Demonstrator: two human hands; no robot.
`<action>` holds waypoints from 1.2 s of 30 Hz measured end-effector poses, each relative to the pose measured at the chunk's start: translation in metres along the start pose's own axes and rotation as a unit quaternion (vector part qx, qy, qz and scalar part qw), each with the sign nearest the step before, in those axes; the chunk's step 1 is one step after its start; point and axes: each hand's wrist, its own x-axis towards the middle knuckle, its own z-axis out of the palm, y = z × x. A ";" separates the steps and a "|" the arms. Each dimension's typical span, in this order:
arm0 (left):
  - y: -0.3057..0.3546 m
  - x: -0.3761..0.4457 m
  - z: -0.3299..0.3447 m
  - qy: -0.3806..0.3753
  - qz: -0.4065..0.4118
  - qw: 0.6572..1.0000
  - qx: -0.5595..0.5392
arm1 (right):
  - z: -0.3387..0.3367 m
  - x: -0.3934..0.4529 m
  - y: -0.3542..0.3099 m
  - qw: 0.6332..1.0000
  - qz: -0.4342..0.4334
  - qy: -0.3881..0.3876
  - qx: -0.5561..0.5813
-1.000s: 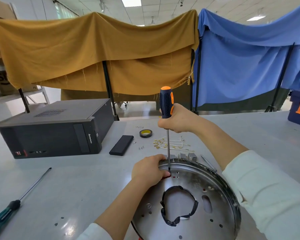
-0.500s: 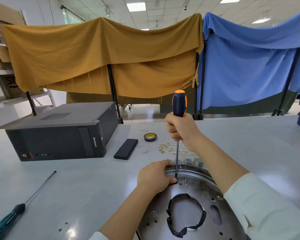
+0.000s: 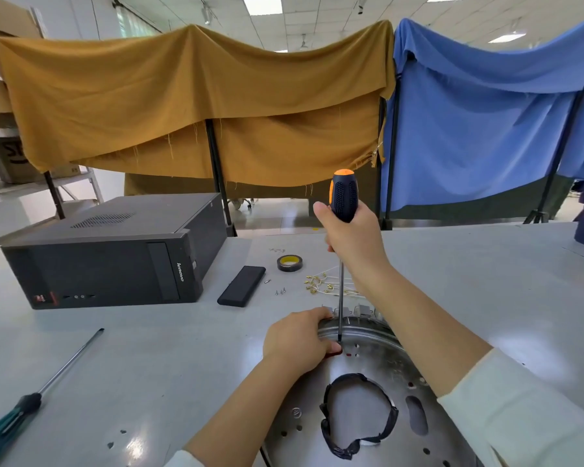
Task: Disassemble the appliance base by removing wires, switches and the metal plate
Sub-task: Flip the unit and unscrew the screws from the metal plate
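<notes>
right hand fisted round screwdriver handle, shaft upright, tip on metal plate; left hand curled over plate's far-left rim, gripping it.

Both forearms are bare below pushed-up cream long sleeves.

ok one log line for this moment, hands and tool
right hand: grips screwdriver upright | tip: on metal plate near rim | left hand: holds plate rim

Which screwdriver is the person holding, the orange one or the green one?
The orange-and-black screwdriver, upright in the right hand. The green screwdriver lies flat on the table, untouched.
</notes>
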 end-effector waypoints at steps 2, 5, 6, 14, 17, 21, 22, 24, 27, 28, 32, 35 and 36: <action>0.000 -0.001 0.000 0.001 0.002 1.000 0.002 | -0.002 0.005 -0.002 0.997 0.042 -0.021 0.064; 0.000 0.001 0.000 0.002 0.004 1.000 0.000 | -0.011 0.013 -0.004 0.960 0.100 -0.215 0.150; -0.001 0.001 0.000 0.003 0.004 1.000 0.001 | -0.014 0.014 -0.004 0.946 0.099 -0.266 0.159; 0.000 0.001 0.001 0.005 0.000 1.000 0.000 | -0.002 -0.003 -0.003 0.998 -0.047 -0.042 -0.028; 0.001 0.000 0.001 0.004 -0.001 1.000 0.001 | 0.006 -0.005 -0.002 0.997 -0.057 0.042 -0.002; 0.000 -0.001 0.000 0.004 0.000 1.000 0.002 | -0.007 0.004 -0.009 0.976 0.039 -0.158 0.143; 0.000 -0.001 0.000 0.004 0.000 1.000 0.003 | -0.013 0.007 -0.010 0.956 0.066 -0.223 0.179; 0.000 0.000 0.000 0.004 -0.001 1.000 0.003 | -0.020 0.009 -0.011 0.939 0.080 -0.270 0.196; 0.000 0.000 0.000 0.005 -0.001 1.000 0.005 | -0.020 0.004 -0.013 0.980 0.017 -0.187 0.059; 0.000 -0.001 0.000 0.006 -0.002 1.000 0.005 | -0.019 0.002 -0.013 0.990 -0.018 -0.135 -0.024; 0.001 -0.001 0.000 0.004 -0.002 1.000 0.001 | -0.008 -0.005 -0.010 0.998 -0.043 0.002 -0.048; 0.001 -0.002 0.000 0.005 -0.002 1.000 0.002 | -0.004 -0.003 -0.010 0.997 0.010 -0.030 0.066; 0.001 -0.002 0.000 0.006 -0.002 1.000 0.003 | -0.006 0.000 -0.011 0.990 0.034 -0.087 0.108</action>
